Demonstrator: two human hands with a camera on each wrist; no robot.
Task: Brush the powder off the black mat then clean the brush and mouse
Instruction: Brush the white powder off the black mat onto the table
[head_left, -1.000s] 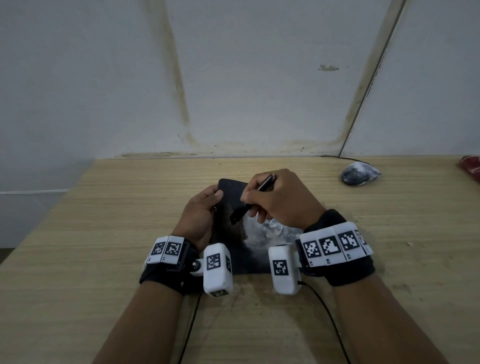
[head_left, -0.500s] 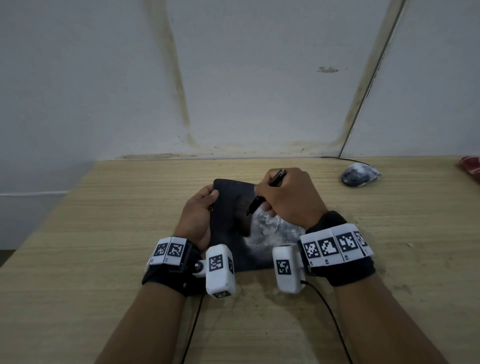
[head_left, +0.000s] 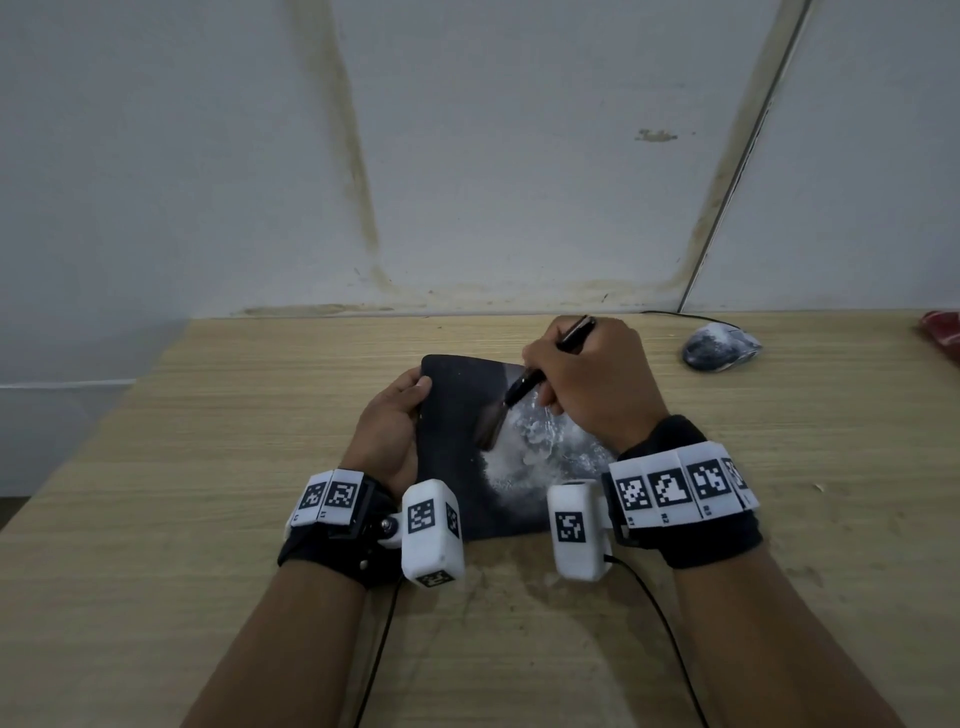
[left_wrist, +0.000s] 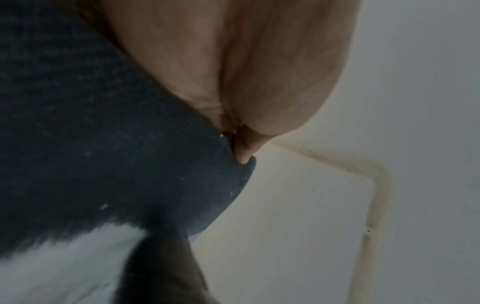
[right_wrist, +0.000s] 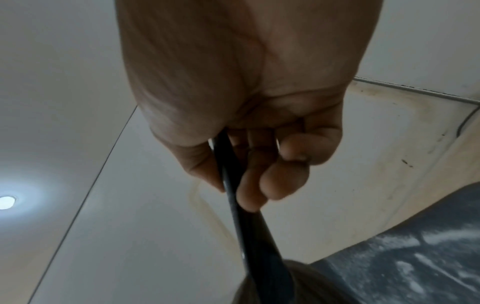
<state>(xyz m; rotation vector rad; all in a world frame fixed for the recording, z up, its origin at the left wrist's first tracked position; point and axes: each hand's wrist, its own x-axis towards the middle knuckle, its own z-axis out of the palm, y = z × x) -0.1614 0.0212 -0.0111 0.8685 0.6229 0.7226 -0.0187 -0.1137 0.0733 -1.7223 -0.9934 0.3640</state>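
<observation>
A black mat (head_left: 451, 441) lies on the wooden table, its right half covered with white powder (head_left: 530, 457). My left hand (head_left: 392, 415) grips the mat's left edge, thumb on top; the left wrist view shows the mat (left_wrist: 103, 144) pinched at its edge. My right hand (head_left: 587, 384) holds a black-handled brush (head_left: 519, 389), with the bristles down on the mat at the powder's left edge. In the right wrist view the fingers (right_wrist: 259, 185) curl round the brush handle (right_wrist: 241, 216) above the dusty mat (right_wrist: 415, 257). A powder-dusted mouse (head_left: 719, 348) sits at the far right.
The table (head_left: 208, 467) meets a white wall at the back. A red cloth (head_left: 943, 332) lies at the far right edge. The mouse cable (head_left: 670, 313) runs along the wall. Powder traces mark the table (head_left: 519, 582) in front of the mat. Black cables trail from my wrists.
My right hand has moved the brush away from me and to the right, from the mat's middle to its far right part. The left hand still holds the mat's edge.
</observation>
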